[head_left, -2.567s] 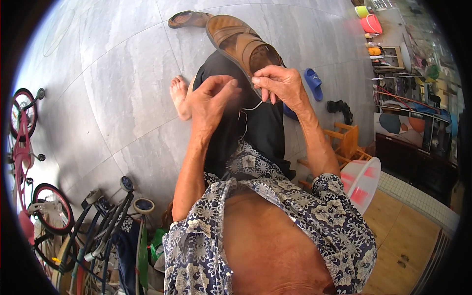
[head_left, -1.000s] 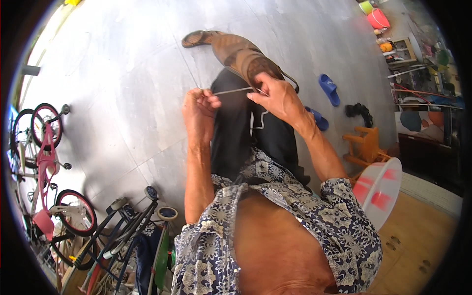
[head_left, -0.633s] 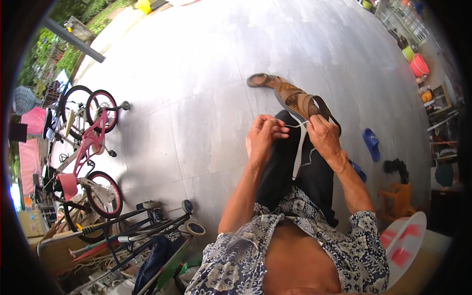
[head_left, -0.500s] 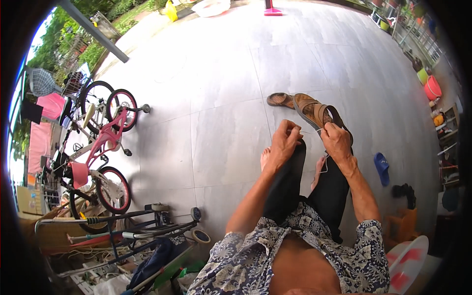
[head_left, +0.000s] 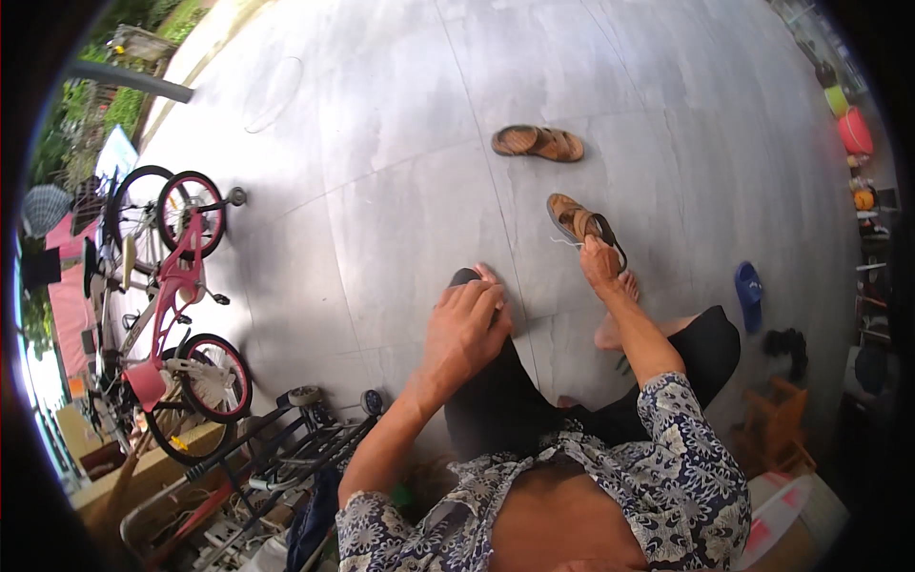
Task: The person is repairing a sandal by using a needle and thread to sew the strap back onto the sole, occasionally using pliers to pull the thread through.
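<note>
My right hand (head_left: 600, 263) is closed on a brown strappy sandal (head_left: 574, 217), gripping it near its dark heel strap, low in front of my bare right foot. A thin white cord (head_left: 566, 242) trails from beside that hand, along the sandal's left side. My left hand (head_left: 467, 326) lies over my bent left knee in dark trousers, fingers slightly bent, and nothing shows in it. Farther out, the matching brown sandal (head_left: 539, 143) rests on the floor, apart from both hands.
Grey tiles (head_left: 400, 229) cover the floor. A pink bicycle (head_left: 181, 276) and a folded metal cart (head_left: 295, 439) stand at left. A blue slipper (head_left: 749, 296) lies right, near a small orange stool (head_left: 777, 419). A red bucket (head_left: 856, 131) is at the far right.
The held sandal has come down from my lap area, away from the other sandal. My left hand has left the cord and moved left onto my knee. My right knee has swung outward.
</note>
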A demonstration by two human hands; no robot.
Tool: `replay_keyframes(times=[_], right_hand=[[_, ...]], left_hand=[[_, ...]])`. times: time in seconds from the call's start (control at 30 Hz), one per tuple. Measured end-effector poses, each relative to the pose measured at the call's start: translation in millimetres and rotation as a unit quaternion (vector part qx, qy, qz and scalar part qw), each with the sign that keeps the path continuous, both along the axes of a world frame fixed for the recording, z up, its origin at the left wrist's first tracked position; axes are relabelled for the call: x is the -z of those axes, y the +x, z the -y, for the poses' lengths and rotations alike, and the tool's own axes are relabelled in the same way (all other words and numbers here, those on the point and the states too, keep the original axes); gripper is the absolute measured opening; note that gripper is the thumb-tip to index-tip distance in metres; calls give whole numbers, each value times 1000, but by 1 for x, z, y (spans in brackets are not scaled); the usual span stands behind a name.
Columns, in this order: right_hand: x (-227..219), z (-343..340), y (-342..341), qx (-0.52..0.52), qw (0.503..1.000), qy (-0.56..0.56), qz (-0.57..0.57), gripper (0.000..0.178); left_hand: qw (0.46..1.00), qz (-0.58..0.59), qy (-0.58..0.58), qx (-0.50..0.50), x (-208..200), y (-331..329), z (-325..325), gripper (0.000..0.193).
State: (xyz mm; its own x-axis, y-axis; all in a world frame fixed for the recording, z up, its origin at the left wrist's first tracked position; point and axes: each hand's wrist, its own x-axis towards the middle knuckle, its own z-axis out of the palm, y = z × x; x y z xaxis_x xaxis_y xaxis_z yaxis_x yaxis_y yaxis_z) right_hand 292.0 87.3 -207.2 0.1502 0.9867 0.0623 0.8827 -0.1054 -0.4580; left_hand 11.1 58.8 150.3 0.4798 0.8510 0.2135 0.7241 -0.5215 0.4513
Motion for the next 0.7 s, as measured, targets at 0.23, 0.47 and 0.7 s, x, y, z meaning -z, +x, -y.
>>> replay_keyframes(times=[0.23, 0.47, 0.7], right_hand=[[42, 104, -42, 26, 973, -225, -37, 19], [20, 67, -54, 53, 910, -407, -57, 22], [-163, 41, -11, -84, 815, -558, -129, 94]], left_hand=[[984, -65, -167, -23, -24, -7, -2, 30], [963, -81, -253, -41, 9, 4, -48, 20], [928, -32, -312, -200, 23, -11, 4, 12]])
